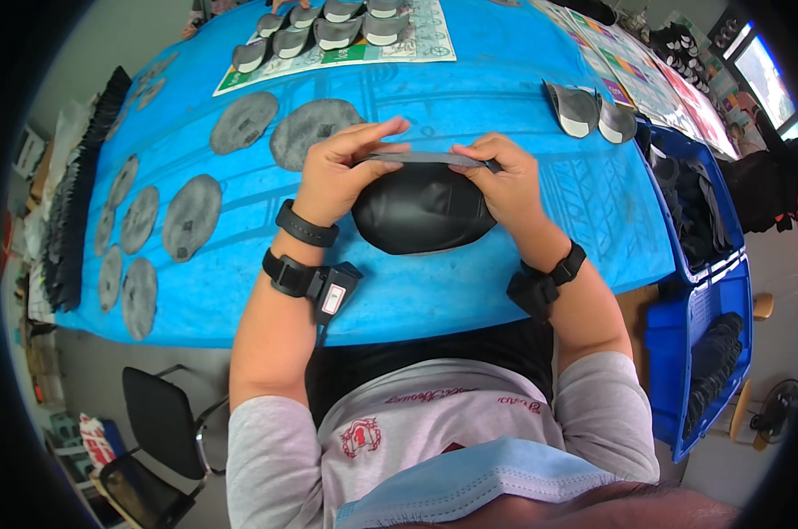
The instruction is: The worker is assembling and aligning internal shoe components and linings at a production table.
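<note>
Over the blue-covered table (399,304), both hands hold a black, smooth, rounded piece (425,207) by its grey far edge. The thumb of my left hand (342,167) presses on that edge at the left, with some fingers stretched out beyond it. At the right end, my right hand (505,176) pinches the same edge between thumb and fingers. Just past my left hand lies a flat grey oval piece (304,132). Beside it is another grey oval (245,122). The underside of the held piece is hidden.
More grey ovals (193,216) lie at left. Several grey-and-black cup-shaped pieces (337,33) stand on a printed sheet (434,44) at the far side. Two more cup-shaped pieces (575,110) sit at right. Blue crates (663,361) adjoin the right edge. An office chair (161,406) stands lower left.
</note>
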Demonstrator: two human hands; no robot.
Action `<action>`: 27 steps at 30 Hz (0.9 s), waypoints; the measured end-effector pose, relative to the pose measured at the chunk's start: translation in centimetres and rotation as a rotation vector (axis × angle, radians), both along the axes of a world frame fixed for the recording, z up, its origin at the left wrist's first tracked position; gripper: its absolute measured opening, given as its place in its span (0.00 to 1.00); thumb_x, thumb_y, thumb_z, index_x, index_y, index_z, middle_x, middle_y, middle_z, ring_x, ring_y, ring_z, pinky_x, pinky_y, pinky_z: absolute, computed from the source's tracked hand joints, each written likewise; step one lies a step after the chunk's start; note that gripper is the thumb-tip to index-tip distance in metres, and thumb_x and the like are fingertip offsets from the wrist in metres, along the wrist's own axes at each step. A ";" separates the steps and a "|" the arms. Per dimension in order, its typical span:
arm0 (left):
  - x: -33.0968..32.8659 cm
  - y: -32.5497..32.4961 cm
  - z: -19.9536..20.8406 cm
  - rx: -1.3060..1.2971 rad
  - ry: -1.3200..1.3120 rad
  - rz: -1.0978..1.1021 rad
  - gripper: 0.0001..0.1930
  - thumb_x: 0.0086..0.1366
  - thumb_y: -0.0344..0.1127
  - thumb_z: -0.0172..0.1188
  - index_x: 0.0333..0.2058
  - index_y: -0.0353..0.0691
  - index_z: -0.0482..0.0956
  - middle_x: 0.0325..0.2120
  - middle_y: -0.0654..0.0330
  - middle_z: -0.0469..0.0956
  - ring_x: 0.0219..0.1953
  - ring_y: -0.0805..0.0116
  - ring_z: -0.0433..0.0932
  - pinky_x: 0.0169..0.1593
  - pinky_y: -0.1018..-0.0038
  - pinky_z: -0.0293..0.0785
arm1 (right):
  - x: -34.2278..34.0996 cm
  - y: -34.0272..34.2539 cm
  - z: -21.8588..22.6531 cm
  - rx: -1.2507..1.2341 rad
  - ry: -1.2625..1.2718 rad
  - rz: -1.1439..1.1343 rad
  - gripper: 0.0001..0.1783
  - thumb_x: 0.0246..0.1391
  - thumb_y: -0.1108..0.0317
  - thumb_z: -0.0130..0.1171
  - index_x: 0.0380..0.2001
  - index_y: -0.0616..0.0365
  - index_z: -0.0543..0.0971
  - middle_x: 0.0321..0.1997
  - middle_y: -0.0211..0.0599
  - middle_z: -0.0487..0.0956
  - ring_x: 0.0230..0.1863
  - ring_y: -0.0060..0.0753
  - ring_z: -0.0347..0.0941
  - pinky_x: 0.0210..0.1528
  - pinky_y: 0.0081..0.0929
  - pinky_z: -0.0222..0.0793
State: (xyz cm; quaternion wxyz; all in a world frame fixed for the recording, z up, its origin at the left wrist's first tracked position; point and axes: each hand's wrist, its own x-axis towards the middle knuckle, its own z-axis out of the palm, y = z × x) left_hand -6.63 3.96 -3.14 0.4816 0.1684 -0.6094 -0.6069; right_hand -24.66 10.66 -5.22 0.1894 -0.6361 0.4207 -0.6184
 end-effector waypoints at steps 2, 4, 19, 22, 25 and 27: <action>0.8 -0.9 -0.6 -0.153 -0.115 0.019 0.09 0.47 0.21 0.57 0.30 0.36 0.78 0.28 0.59 0.75 0.29 0.75 0.72 0.32 0.83 0.66 | -0.1 -0.1 0.0 0.062 -0.053 0.025 0.10 0.37 0.81 0.58 0.28 0.62 0.77 0.28 0.35 0.75 0.31 0.22 0.70 0.33 0.16 0.66; 1.4 -1.3 -1.1 -0.306 -0.232 0.042 0.09 0.47 0.22 0.57 0.30 0.37 0.78 0.26 0.60 0.76 0.28 0.76 0.72 0.31 0.84 0.66 | 0.5 -0.3 0.7 0.169 -0.283 0.128 0.10 0.38 0.81 0.57 0.29 0.64 0.76 0.28 0.36 0.75 0.32 0.23 0.71 0.34 0.16 0.66; 1.7 -2.4 -2.0 -0.138 -0.162 0.094 0.08 0.51 0.24 0.57 0.33 0.35 0.77 0.27 0.62 0.76 0.29 0.80 0.71 0.33 0.86 0.67 | -0.5 -1.0 -0.1 0.238 -0.433 0.133 0.03 0.41 0.78 0.57 0.24 0.64 0.75 0.25 0.31 0.74 0.28 0.17 0.68 0.33 0.14 0.64; 1.6 -2.3 -1.7 -0.151 -0.108 0.132 0.07 0.51 0.24 0.57 0.31 0.35 0.77 0.26 0.63 0.75 0.28 0.81 0.70 0.32 0.86 0.66 | -0.7 -0.9 0.7 0.311 -0.554 0.215 0.04 0.41 0.78 0.57 0.25 0.64 0.75 0.24 0.31 0.74 0.27 0.17 0.68 0.33 0.13 0.65; 1.4 -2.0 -1.2 -0.133 -0.080 0.162 0.08 0.51 0.24 0.56 0.33 0.34 0.76 0.26 0.63 0.75 0.28 0.80 0.70 0.33 0.86 0.66 | -0.9 -1.0 0.3 0.336 -0.619 0.212 0.06 0.42 0.76 0.58 0.28 0.63 0.75 0.25 0.32 0.74 0.28 0.18 0.68 0.33 0.14 0.65; 0.3 -1.5 -0.9 0.122 0.035 0.109 0.10 0.51 0.24 0.56 0.35 0.33 0.75 0.27 0.62 0.75 0.29 0.80 0.71 0.34 0.86 0.66 | -1.3 -1.0 -0.1 0.250 -0.612 0.145 0.06 0.42 0.76 0.58 0.27 0.63 0.75 0.27 0.33 0.75 0.29 0.18 0.69 0.34 0.15 0.66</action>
